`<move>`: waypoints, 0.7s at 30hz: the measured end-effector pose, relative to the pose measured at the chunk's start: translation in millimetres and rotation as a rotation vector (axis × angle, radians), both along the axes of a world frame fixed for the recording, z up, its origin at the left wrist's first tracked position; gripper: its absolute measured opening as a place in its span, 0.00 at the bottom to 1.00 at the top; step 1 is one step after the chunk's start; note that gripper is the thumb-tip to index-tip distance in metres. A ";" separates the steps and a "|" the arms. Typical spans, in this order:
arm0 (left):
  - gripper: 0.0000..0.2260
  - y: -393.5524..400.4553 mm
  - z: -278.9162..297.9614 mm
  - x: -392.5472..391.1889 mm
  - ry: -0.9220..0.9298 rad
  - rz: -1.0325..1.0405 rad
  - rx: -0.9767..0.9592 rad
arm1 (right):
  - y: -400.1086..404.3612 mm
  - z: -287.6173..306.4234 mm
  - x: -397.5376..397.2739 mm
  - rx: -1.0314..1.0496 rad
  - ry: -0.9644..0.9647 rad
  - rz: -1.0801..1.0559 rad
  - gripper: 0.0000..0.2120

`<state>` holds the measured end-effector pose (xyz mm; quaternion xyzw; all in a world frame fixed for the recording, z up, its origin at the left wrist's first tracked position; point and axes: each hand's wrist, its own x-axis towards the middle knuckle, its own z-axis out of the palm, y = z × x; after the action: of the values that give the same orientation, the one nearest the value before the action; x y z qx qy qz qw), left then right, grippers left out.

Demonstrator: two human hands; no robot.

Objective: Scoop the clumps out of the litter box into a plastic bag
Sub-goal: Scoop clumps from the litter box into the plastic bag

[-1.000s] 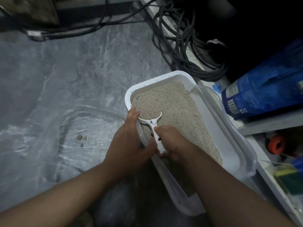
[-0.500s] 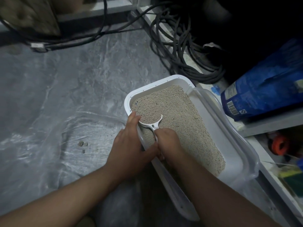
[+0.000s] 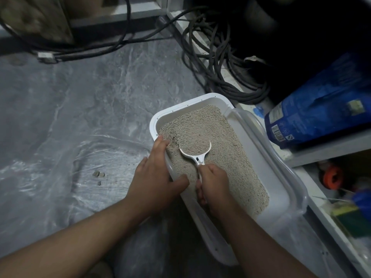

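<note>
While the scoop sits loaded in the litter, these lines cover the lift and the grip.

Step in hand: the scoop (image 3: 195, 150), bowl full of grains, lies ahead of the right hand (image 3: 213, 182), low in the litter (image 3: 220, 149); judged as sifting for a clump.
Doing it well: raise the bowl level and shake gently so loose grains fall back inside the litter box (image 3: 281, 189); carry it across the left rim only once the sifting is done.
Right fingers: clenched round the scoop's handle, knuckles up; the handle runs forward out of the fist to the bowl.
Left hand (image 3: 155, 177): fingers (image 3: 160, 142) part-open and laid along the left rim, tips touching the litter's edge, thumb hooked inside the wall; it steadies the box.
Plastic bag (image 3: 60, 177): spread flat on the floor, just left of the left hand, mouth unclear.
Clumps (image 3: 98, 174): a few small ones lie on the bag, left of the left fingers and well apart from the scoop.
Risk: a tilted bowl would spill grains over the rim between box and bag.
Progress: judged partway, since some clumps are out and the scoop is working.
</note>
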<state>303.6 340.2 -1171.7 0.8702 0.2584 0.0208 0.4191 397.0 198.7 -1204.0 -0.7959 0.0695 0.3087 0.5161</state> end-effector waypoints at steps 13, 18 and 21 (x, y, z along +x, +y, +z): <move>0.47 -1.2 0.4 0.1 0.021 -0.014 0.047 | -18.8 -1.7 -14.2 -0.016 -0.025 0.008 0.15; 0.48 -0.7 2.0 -1.8 0.019 -0.012 0.041 | -18.7 -0.9 -19.8 -0.086 -0.135 0.114 0.15; 0.48 0.3 2.6 -2.5 0.018 -0.014 0.033 | -17.3 -1.8 -20.8 -0.126 -0.158 0.189 0.14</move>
<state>301.1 340.4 -1169.2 0.8790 0.2556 0.0145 0.4024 376.2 181.4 -1205.8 -0.8515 -0.0276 0.2874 0.4377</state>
